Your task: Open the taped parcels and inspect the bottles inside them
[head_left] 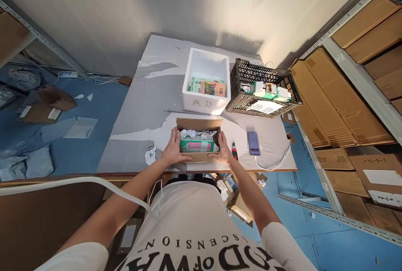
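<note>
An open cardboard box (198, 124) sits near the front edge of the table, right before me. Inside it lie a green and white package (196, 145) with a pink part and several pieces of crumpled paper (188, 133). My left hand (172, 148) is closed around the left end of the box, its thumb along the near side. At the right end, my right hand (223, 149) grips the box in the same manner. A red and black box cutter (234, 151) rests just right of my right hand.
Behind the box stand a white foam box (206, 104) with colourful packages and a black plastic crate (238, 102) holding small boxes. A phone (253, 143) on a white cable lies at right. Shelves with cartons (377, 170) flank the table (125, 116); crumpled paper (150, 155) lies left.
</note>
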`<state>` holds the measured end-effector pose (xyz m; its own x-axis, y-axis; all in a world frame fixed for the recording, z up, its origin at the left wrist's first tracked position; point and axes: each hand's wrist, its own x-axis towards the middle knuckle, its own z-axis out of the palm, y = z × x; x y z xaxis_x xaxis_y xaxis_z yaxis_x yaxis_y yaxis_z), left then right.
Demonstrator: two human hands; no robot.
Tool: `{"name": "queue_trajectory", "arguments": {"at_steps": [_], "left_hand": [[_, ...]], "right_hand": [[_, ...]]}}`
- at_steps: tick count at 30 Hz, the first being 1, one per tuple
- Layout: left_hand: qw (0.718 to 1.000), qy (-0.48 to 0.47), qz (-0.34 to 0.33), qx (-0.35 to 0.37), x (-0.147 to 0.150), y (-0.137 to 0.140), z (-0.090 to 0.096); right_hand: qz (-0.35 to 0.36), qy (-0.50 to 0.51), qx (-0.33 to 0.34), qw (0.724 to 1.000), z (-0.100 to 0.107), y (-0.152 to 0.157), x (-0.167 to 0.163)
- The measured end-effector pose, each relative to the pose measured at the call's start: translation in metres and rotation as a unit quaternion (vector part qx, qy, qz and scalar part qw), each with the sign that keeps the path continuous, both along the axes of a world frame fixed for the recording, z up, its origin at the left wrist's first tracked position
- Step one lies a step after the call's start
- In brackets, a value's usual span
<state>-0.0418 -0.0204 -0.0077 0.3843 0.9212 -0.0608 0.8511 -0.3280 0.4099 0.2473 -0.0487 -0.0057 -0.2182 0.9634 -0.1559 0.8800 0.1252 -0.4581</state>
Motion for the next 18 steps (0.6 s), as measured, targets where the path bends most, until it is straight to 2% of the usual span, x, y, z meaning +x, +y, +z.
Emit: {"name": "queue_trajectory", "arguments": {"at_steps": [3,5,7,9,11,12,15,18], "left_hand": [[1.000,-0.026,0.004,-0.014,-0.002,-0.002,0.000],[1.000,0.012,0.017,-0.017,-0.004,0.000,0.012],[0.999,0.049,0.018,0.004,-0.003,0.004,0.030],[0.997,0.064,-0.023,0.023,0.004,0.013,0.046],[0.994,0.074,-0.075,0.004,0.021,0.025,0.054],[0.993,0.089,-0.073,-0.017,0.032,0.032,0.055],[0.989,0.130,0.019,-0.070,0.069,0.050,0.045],[0.982,0.136,0.078,-0.103,0.089,0.061,0.027]], "right_hand": [[-0.014,-0.022,0.001,1.000,-0.004,-0.004,0.000],[-0.024,-0.046,0.006,0.999,0.006,-0.006,0.000],[-0.050,-0.068,0.042,0.996,0.022,-0.005,-0.005],[-0.070,-0.078,0.060,0.993,0.035,0.001,-0.016],[-0.083,-0.079,0.012,0.993,0.042,0.018,-0.034],[-0.096,-0.086,-0.035,0.991,0.041,0.029,-0.044],[-0.169,-0.111,-0.151,0.968,0.029,0.068,-0.072],[-0.212,-0.117,-0.198,0.950,0.010,0.096,-0.085]]}}
